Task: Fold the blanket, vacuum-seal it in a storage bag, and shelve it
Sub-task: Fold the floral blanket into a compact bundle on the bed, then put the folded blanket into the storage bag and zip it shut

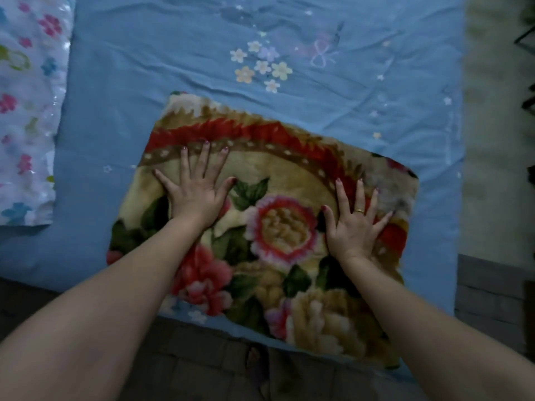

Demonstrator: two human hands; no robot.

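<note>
Nearest, both forearms reach in from six o'clock, and the blanket (269, 227) lies folded into a thick floral pad on the blue bedsheet (179, 53), its near edge at the bed's front edge. The left hand (194, 192) is flat on it with fingers spread wide, pressing at about nine o'clock of the pad; the right hand (351, 224), ringed, is splayed just the same at three o'clock. Neither is pinching anything. The pad's long axis tilts, running from ten o'clock down to four. Now the key relation, as I judge it: the storage bag (26, 111), clear plastic with printed flowers, lies well apart at nine to ten o'clock, so the left hand is nearer it. Bare sheet between them, nothing in the way. Farther off, wrinkled sheet with printed blossoms.
</note>
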